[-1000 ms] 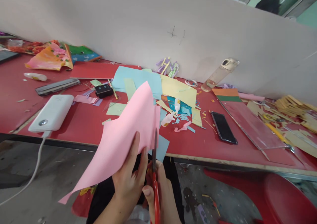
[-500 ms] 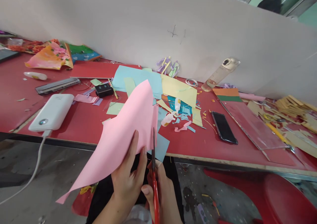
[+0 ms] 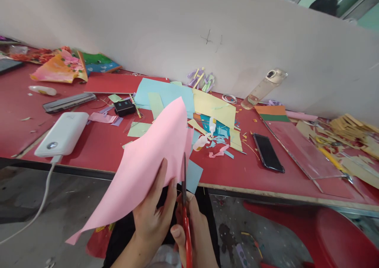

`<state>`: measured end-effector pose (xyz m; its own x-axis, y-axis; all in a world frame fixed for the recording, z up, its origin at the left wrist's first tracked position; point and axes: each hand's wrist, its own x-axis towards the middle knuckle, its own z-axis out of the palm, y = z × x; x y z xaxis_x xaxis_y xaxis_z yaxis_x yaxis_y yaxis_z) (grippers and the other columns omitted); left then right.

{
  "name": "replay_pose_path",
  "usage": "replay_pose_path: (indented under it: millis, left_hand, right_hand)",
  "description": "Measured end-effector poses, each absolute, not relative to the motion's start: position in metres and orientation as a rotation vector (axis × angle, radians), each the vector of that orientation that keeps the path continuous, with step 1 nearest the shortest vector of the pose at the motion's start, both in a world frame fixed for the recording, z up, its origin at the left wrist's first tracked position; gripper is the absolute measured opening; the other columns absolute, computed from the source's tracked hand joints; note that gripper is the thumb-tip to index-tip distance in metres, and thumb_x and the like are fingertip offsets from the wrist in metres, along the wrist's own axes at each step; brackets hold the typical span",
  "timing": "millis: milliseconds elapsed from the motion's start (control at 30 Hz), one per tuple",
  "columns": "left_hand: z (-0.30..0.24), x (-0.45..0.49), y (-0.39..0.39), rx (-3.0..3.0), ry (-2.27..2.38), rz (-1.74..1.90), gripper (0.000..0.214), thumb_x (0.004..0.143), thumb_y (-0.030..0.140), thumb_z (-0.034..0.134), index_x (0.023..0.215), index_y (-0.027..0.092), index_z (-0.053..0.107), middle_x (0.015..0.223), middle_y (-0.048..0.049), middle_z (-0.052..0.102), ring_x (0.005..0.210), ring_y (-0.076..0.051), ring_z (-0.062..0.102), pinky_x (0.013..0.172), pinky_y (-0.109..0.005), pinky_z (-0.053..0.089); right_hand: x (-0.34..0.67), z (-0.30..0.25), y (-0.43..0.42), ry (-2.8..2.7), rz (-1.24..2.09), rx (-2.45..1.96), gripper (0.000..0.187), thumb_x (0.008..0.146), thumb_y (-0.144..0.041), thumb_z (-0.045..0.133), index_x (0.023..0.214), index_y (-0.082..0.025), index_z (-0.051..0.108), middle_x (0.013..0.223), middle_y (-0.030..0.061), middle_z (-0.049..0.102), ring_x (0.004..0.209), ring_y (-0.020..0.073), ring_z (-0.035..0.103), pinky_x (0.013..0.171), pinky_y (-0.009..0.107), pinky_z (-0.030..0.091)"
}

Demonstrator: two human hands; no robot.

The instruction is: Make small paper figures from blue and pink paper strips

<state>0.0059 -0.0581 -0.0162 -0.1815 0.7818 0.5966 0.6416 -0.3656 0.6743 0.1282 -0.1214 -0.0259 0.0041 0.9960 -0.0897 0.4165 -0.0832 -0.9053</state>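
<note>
A large sheet of pink paper (image 3: 151, 153), curled and partly folded at its right side, is held up in front of the table edge. My left hand (image 3: 155, 204) grips its lower part, fingers across the front face. In my right hand (image 3: 192, 224) is a pair of red-handled scissors (image 3: 186, 220), blades pointing up at the paper's right edge. The blades look nearly closed along the cut strip. My right fingers are partly hidden behind the handles.
On the red table (image 3: 225, 173) lie paper scraps, glue bottles (image 3: 201, 142), a phone (image 3: 268, 152) and a white power bank (image 3: 62, 133) with a cable. A clear bottle (image 3: 262, 88) leans near the wall. A red stool (image 3: 343, 236) stands below right.
The pink paper has shifted slightly right, and its cut strip on the right side leans farther outward. The scissors have moved a little to the right and down.
</note>
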Motion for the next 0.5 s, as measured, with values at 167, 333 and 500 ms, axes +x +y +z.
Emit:
replay_pose_path:
  millis: [167,333,500]
  left_hand:
    - [-0.015,0.006,-0.058,2.024,1.684,1.598,0.062,0.094,0.017,0.066,0.154,0.023,0.050,0.116,-0.0054,0.080,0.101,-0.022,0.078,0.100,-0.030,0.060]
    - [-0.018,0.007,-0.060,1.973,1.708,1.572,0.058,0.095,0.021,0.066,0.152,0.024,0.053,0.109,-0.0048,0.081,0.102,-0.023,0.078,0.099,-0.031,0.061]
    - [-0.023,0.008,-0.061,1.868,1.689,1.572,0.059,0.093,0.020,0.068,0.151,0.024,0.054,0.114,-0.0053,0.080,0.105,-0.023,0.077,0.099,-0.030,0.060]
  right_hand:
    - [0.129,-0.021,-0.117,-1.528,0.982,-1.595,0.035,0.100,-0.035,0.066,0.130,-0.018,0.062,0.132,0.0099,0.064,0.111,0.0258,0.068,0.092,0.047,0.059]
    - [0.125,-0.017,-0.114,-1.550,0.946,-1.586,0.036,0.099,-0.036,0.066,0.129,-0.017,0.062,0.129,0.0094,0.066,0.108,0.0255,0.069,0.090,0.045,0.060]
    - [0.120,-0.016,-0.109,-1.542,0.920,-1.575,0.070,0.088,-0.074,0.060,0.128,-0.017,0.060,0.076,0.0029,0.069,0.060,0.0213,0.068,0.053,0.026,0.056]
